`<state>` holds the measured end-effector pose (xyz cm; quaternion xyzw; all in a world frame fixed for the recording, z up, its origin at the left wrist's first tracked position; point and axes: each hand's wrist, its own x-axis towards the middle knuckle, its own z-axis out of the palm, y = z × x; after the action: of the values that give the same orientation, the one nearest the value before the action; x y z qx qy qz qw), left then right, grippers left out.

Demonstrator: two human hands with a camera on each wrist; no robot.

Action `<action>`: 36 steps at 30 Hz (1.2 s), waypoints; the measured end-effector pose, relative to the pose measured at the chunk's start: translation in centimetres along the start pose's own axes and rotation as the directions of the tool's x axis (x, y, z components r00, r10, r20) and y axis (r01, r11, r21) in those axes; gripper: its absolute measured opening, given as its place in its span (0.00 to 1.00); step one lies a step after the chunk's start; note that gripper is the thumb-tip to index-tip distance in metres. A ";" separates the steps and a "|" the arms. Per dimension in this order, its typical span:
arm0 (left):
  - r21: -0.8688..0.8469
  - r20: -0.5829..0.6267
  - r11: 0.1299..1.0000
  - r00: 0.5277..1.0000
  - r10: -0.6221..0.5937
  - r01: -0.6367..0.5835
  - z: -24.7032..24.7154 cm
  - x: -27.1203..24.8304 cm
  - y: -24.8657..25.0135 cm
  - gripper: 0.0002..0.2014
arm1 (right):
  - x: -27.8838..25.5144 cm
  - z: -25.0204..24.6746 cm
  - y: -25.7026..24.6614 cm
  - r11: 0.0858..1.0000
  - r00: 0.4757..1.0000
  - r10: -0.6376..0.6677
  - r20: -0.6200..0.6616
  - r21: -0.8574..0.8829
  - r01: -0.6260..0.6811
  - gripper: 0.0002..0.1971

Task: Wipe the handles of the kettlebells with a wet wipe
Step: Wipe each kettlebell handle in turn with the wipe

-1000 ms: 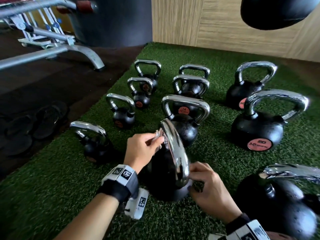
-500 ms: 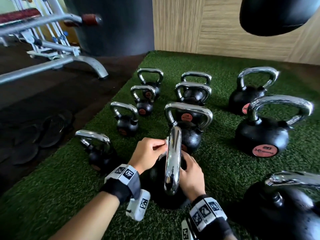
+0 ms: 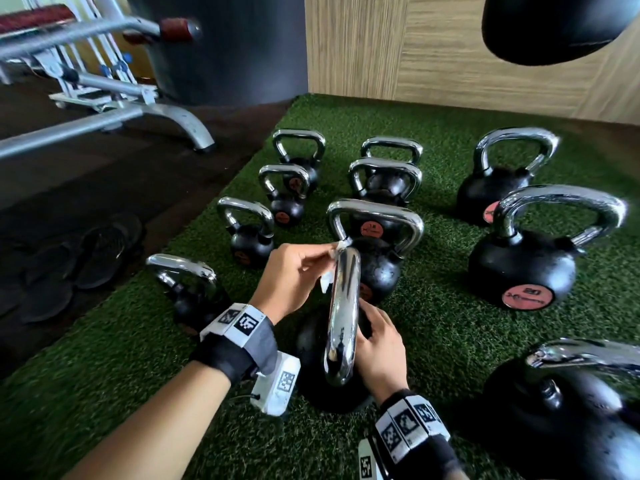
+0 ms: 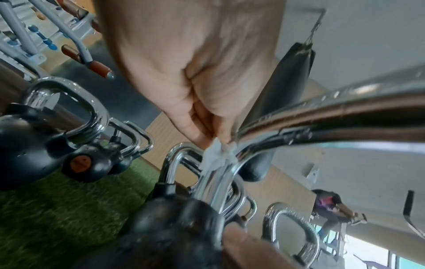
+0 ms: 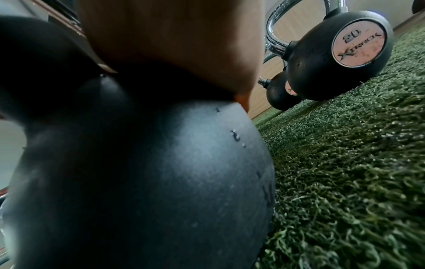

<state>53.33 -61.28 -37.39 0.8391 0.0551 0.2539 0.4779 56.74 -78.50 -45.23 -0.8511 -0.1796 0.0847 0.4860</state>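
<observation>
The nearest black kettlebell (image 3: 311, 368) stands on the green turf with its chrome handle (image 3: 341, 317) edge-on to me. My left hand (image 3: 294, 275) pinches a crumpled white wet wipe (image 3: 327, 282) against the handle's far top bend. In the left wrist view the wet wipe (image 4: 215, 156) sits bunched at my fingertips on the chrome handle (image 4: 299, 116). My right hand (image 3: 377, 348) lies against the right side of the kettlebell, its fingers curled in under the handle. The right wrist view shows only my palm (image 5: 172, 45) on the black kettlebell (image 5: 149, 172).
Several more kettlebells (image 3: 377, 261) stand in rows on the turf (image 3: 446, 327) ahead, with a 20 kg kettlebell (image 3: 523, 268) to the right and another kettlebell (image 3: 568, 403) close at the lower right. A bench frame (image 3: 114, 109) and sandals (image 3: 100, 254) lie on the dark floor to the left. A punching bag (image 3: 550, 26) hangs above.
My right hand left the kettlebell's near side and reached in under the handle. My left hand slid the wipe up to the handle's far bend. The handle turned edge-on.
</observation>
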 end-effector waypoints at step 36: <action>-0.079 0.259 0.985 0.957 -0.130 0.155 -3.9 -11.1 2.2 0.16 | -0.1 0.2 0.0 1.000 0.999 -0.002 -0.048 0.013 0.002 0.23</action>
<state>41.55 -63.15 -38.13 0.8340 0.0414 0.1123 0.5386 56.60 -78.39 -45.28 -0.8494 -0.1681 0.0649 0.4961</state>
